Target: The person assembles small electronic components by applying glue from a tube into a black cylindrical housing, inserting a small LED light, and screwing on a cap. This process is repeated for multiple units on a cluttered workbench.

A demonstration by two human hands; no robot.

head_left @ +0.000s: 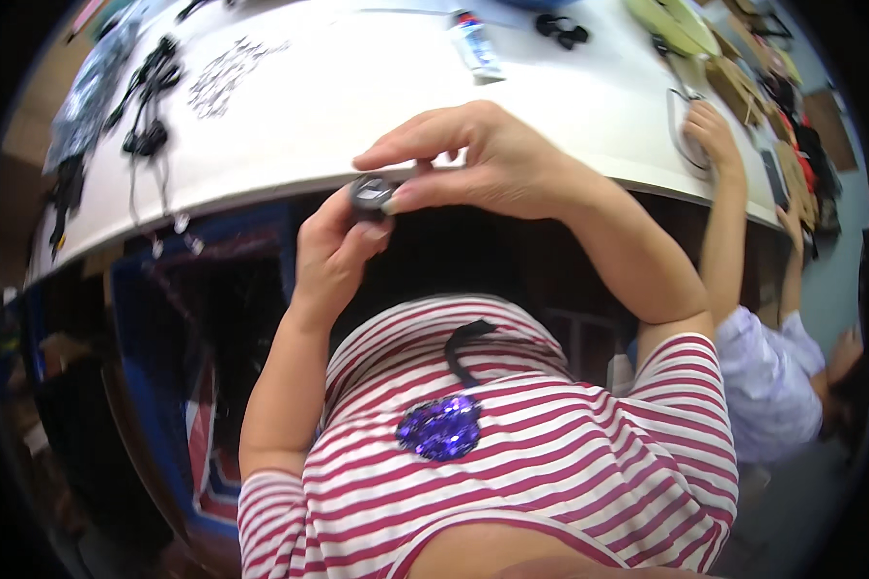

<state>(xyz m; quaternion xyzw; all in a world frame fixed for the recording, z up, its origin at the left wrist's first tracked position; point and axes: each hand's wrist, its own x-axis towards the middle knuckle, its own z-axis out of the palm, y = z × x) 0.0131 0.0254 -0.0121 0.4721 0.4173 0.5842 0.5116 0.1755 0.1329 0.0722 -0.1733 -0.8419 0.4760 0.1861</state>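
Note:
My left hand [336, 236] pinches a small round black part [370, 196] just off the table's near edge. A lighter, shiny detail shows on the part's upper face, too blurred to make out. My right hand [473, 159] comes in from the right, its thumb touching the part's right rim. Its index finger stretches over the part, apart from the thumb, and I see nothing held between them.
On the white table [357, 77] lie small metallic pieces [224, 79], black cables [150, 111], a tube [477, 48] and black parts [560, 31]. A co-worker's hand [710, 133] rests at the right edge. A blue crate [130, 318] stands below on the left.

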